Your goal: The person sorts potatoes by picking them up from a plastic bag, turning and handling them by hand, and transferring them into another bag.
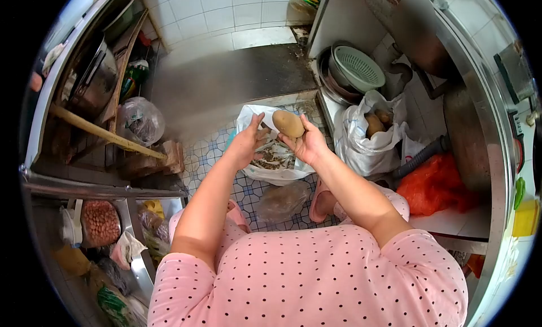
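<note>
A brown potato [288,124] rests in my right hand [309,140], its fingers and thumb closed around the lower right side. My left hand [246,141] is just left of the potato, fingers apart and holding nothing. Below both hands, a white plastic bag [255,173] lies open on the floor, with dark and pale scraps [275,157] inside. A clear plastic bag [284,201] lies on the tiles between my feet. To the right stands a white woven sack [361,152] with several potatoes [377,122] showing at its mouth.
Green colander [359,68] and stacked basins sit behind the sack. Red mesh bag [432,186] and a grey drain hose [420,157] are at right. At left are a wooden pole [107,132], a bagged bundle [141,121] and a drawer with a jar of peanuts [101,222].
</note>
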Available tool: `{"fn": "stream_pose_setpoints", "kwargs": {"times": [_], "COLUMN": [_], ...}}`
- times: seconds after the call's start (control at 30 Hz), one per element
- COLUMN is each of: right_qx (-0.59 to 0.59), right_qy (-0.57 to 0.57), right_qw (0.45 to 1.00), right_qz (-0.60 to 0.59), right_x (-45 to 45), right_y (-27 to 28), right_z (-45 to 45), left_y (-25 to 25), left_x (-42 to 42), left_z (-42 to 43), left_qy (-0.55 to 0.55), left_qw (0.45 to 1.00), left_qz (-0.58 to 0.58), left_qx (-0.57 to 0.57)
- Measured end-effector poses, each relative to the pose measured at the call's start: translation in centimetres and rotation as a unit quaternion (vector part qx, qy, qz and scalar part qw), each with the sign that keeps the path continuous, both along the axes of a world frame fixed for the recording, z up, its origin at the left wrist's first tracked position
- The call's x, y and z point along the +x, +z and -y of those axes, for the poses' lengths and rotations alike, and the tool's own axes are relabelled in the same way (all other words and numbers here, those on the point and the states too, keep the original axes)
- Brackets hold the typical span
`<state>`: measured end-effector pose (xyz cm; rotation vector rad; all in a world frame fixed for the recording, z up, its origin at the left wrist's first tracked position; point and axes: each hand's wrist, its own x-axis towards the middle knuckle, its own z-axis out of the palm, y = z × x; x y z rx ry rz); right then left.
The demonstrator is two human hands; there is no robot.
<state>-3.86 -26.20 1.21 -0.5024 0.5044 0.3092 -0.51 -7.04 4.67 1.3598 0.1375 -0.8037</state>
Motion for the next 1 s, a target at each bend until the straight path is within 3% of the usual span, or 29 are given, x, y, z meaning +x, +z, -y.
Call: {"fn": "stream_pose_setpoints", "kwargs": {"times": [0.03,0.13,0.2,0.23,0.33,0.37,0.43,0.47,0.53,0.63,0.73,0.83,0.9,0.93,0.97,1.0], "right_qx": [-0.014,-0.085,-0.18,-0.16,-0.266,-0.44,-0.698,-0.75,-0.824,-0.693,-0.704,-0.722,-0.633,-0.555,-0.675,-0.681], "right_qy": [0.007,0.052,0.099,0.098,0.185,0.277,0.271,0.205,0.071,0.246,0.111,-0.028,-0.068,-0.124,-0.14,-0.109], "right_qw": [1.0,0.995,0.979,0.982,0.934,0.842,0.643,0.592,0.462,0.608,0.633,0.662,0.771,0.823,0.71,0.711], "right_qz": [0.008,0.021,0.014,0.033,0.151,0.142,0.159,0.215,0.32,0.299,0.301,0.201,0.013,-0.02,-0.141,-0.14], "right_x": [-0.1,-0.4,-0.8,-1.0,-1.4,-1.4,-1.5,-1.9,-2.3,-1.9,-1.1,0.3,0.6,1.0,1.1,-0.3], "right_y": [-0.1,-0.4,-0.4,-0.4,-2.4,-1.2,-3.4,-4.1,-2.2,2.8,0.5,0.3,2.4,-0.2,-1.8,-2.5], "right_z": [0.2,-0.1,-0.5,-0.4,0.7,1.3,0.9,1.0,0.7,2.5,6.2,13.1,18.4,22.3,25.7,28.5], "left_y": [0.4,0.8,-1.1,-1.9,-1.4,-1.4,-1.7,-1.8,-2.2,-2.1,-0.4,-0.9,-1.6,-2.2,-2.6,-2.6], "left_x": [-0.1,-1.2,-0.4,0.2,0.7,0.9,1.1,1.0,0.5,-0.1,-0.5,-0.2,0.2,0.3,0.5,0.5], "left_z": [0.4,1.3,1.2,1.4,0.7,0.5,0.5,0.6,1.5,3.2,4.9,5.4,5.2,5.1,5.0,4.9], "left_qy": [-0.002,-0.091,-0.09,-0.092,0.002,0.015,-0.018,-0.03,-0.038,-0.061,-0.049,-0.071,-0.088,-0.094,-0.1,-0.108], "left_qw": [1.0,0.952,0.922,0.903,0.952,0.958,0.936,0.921,0.944,0.97,0.979,0.956,0.956,0.955,0.954,0.95], "left_qz": [-0.01,0.287,0.36,0.399,0.294,0.27,0.289,0.299,0.273,0.223,0.199,0.277,0.269,0.269,0.27,0.274], "left_qx": [-0.003,0.063,0.114,0.13,0.084,0.101,0.198,0.249,0.181,0.075,-0.013,0.059,0.072,0.08,0.089,0.104]}}
